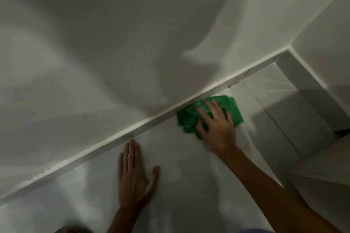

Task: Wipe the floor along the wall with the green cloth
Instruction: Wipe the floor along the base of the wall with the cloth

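A crumpled green cloth (233, 106) lies on the pale tiled floor (180, 185), tight against the white skirting board (121, 133) at the foot of the wall (113, 43). My right hand (216, 126) presses flat on the cloth, fingers spread over it and pointing toward the wall. My left hand (134, 174) rests palm-down on the bare floor to the left, fingers together, fingertips close to the skirting board, holding nothing.
The wall meets a second white wall (322, 47) in a corner at the upper right. A white boxed ledge or step (322, 172) juts in at the right edge. Light patches and shadows fall across floor and wall.
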